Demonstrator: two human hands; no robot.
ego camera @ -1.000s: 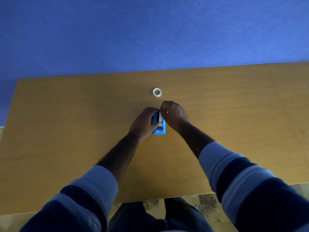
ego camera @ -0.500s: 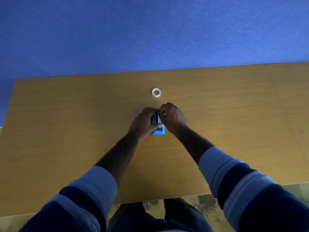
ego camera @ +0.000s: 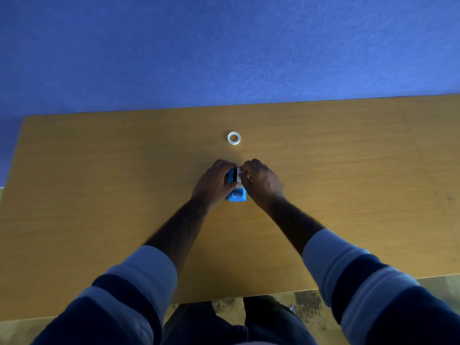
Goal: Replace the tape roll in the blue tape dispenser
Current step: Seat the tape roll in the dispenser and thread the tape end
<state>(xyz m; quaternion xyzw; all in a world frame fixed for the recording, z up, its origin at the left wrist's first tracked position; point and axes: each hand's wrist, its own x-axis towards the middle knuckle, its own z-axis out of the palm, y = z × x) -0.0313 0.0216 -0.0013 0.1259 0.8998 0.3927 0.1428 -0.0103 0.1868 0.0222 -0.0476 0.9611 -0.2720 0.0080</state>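
Note:
The blue tape dispenser [ego camera: 236, 194] stands on the wooden table [ego camera: 99, 195] near its middle, its cutter end toward me. My left hand [ego camera: 212, 184] wraps its left side and holds it. My right hand [ego camera: 261, 181] pinches a pale tape roll [ego camera: 239, 176] that sits upright in the dispenser's top slot. Much of the dispenser is hidden by my fingers. A second small whitish tape roll [ego camera: 233, 138] lies flat on the table just beyond my hands.
A blue wall [ego camera: 224, 46] rises behind the table's far edge. The table's near edge runs just in front of my legs, with patterned floor [ego camera: 308, 305] below it.
My hands stayed on the dispenser. My right hand's fingers shifted slightly on the roll in the slot. The loose roll on the table has not moved.

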